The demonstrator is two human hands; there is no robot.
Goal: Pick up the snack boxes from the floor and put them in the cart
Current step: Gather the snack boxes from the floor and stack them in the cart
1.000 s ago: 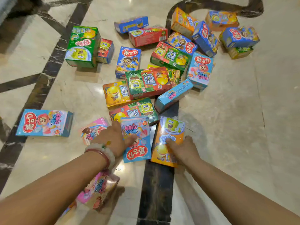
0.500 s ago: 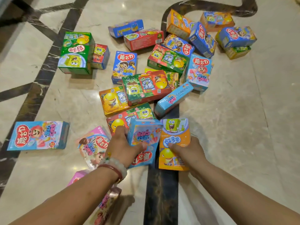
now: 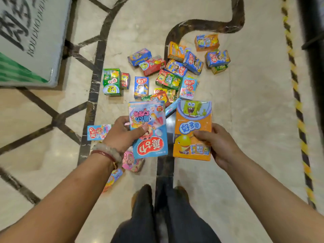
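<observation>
My left hand (image 3: 122, 134) grips a light blue snack box (image 3: 149, 137) by its left edge, thumb across the front. An orange snack box (image 3: 192, 123) with a yellow cartoon sponge is held in my right hand (image 3: 217, 142) by its right edge. Both boxes are lifted well above the floor, side by side. Several more snack boxes (image 3: 168, 74) lie scattered on the marble floor beyond them. A blue box (image 3: 98, 131) and a pink box (image 3: 132, 162) lie near my left wrist. No cart is recognisable in view.
A grey-green panel with dark lettering (image 3: 29, 41) fills the upper left corner. A yellow-black striped line (image 3: 298, 106) runs down the floor at right, beside a dark upright (image 3: 313, 50). My legs and shoes (image 3: 157, 207) are at the bottom centre.
Both hands have lifted their boxes off the floor. The view has risen and pulled back, so the pile looks smaller and my legs now show.
</observation>
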